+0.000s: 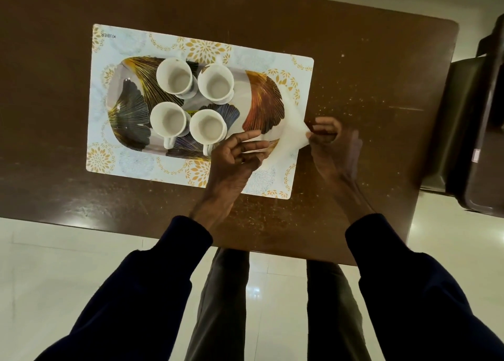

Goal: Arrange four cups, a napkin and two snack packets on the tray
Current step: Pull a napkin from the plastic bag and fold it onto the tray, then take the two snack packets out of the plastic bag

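An oval tray [263, 101] with a leaf pattern lies on a placemat [125, 41]. Several white cups stand on it in two rows, among them a far-left cup [174, 75], a far-right cup [215, 82] and a near-right cup [208, 128]. A thin white napkin [290, 134] is stretched over the tray's right end between both hands. My left hand [237, 153] pinches its near-left edge. My right hand [327, 137] pinches its right corner. No snack packets are in view.
The placemat sits on a dark brown wooden table [354, 69] whose near edge runs just in front of my sleeves. A dark chair [471, 115] stands at the table's right side. Pale tiled floor [54, 265] lies below.
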